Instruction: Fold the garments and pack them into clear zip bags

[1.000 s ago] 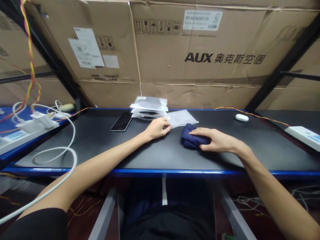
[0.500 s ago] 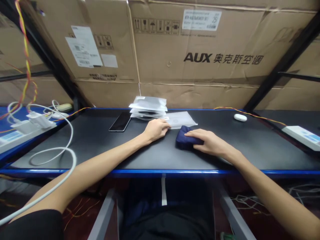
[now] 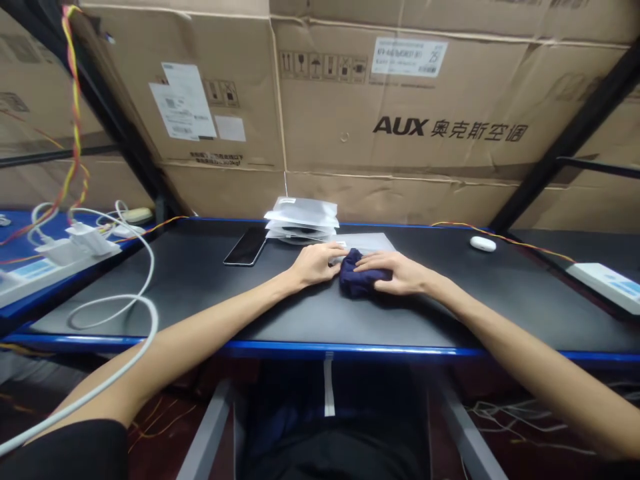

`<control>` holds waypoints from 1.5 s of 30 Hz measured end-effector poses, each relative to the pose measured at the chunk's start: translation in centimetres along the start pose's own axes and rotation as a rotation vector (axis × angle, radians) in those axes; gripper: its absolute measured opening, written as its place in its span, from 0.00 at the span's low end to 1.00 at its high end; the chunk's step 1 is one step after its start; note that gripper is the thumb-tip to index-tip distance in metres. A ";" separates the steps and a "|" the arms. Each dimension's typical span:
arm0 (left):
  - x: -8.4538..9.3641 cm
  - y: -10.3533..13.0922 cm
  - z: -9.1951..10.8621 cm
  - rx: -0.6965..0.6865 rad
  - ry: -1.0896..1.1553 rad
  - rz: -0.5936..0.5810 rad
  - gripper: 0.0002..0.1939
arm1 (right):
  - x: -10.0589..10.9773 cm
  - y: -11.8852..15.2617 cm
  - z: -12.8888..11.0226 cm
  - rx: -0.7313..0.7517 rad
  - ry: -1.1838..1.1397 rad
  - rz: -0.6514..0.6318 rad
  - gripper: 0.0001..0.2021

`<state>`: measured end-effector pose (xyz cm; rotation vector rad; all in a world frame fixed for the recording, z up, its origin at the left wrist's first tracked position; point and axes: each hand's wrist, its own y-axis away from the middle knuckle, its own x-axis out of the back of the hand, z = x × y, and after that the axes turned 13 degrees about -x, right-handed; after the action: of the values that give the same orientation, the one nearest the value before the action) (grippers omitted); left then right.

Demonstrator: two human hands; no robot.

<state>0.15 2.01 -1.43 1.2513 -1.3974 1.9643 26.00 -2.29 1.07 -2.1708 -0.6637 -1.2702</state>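
Note:
A bunched dark blue cloth (image 3: 354, 279) lies on the black table mat, with my right hand (image 3: 400, 272) wrapped over its right side. My left hand (image 3: 317, 263) rests at the cloth's left edge, its fingers bent toward it; whether they grip the cloth or something small is hard to tell. Behind both hands lies a flat translucent white pouch (image 3: 373, 241), partly covered by my fingers. A stack of similar pouches (image 3: 303, 217) stands just behind my left hand. To the left of that stack is a black phone (image 3: 247, 247).
A white power strip with chargers (image 3: 60, 257) and a looping white cable (image 3: 150, 313) are at the left; the cable crosses over my left forearm. At the right are a small white case (image 3: 483, 244) and another white strip (image 3: 607, 283). Large cardboard boxes (image 3: 425, 160) stand behind.
My right hand has moved left with the blue cloth, which now meets my left hand and covers more of the flat pouch's front. The whole view has shifted slightly.

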 end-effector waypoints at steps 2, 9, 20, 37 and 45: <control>-0.2 0.1 -0.1 -0.005 0.010 0.005 0.19 | -0.1 0.1 0.7 -0.021 -0.051 -0.010 0.21; -1.4 -0.1 -0.8 -0.077 0.099 0.103 0.21 | -0.7 0.0 -0.3 -0.146 0.122 0.006 0.29; -1.3 -0.4 -0.4 0.088 0.337 0.233 0.17 | -1.6 -2.5 -2.1 -0.499 0.398 0.027 0.25; -0.8 -0.4 -0.5 0.121 0.342 0.263 0.04 | -0.2 -1.6 -0.8 -0.344 0.282 -0.021 0.19; -0.6 -0.4 0.1 0.030 0.371 0.229 0.03 | -1.8 -4.2 -1.7 -0.573 0.469 0.026 0.16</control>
<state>0.78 2.13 -1.73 0.7102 -1.3686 2.2346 21.46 -0.60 1.00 -2.1448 -0.0783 -2.0518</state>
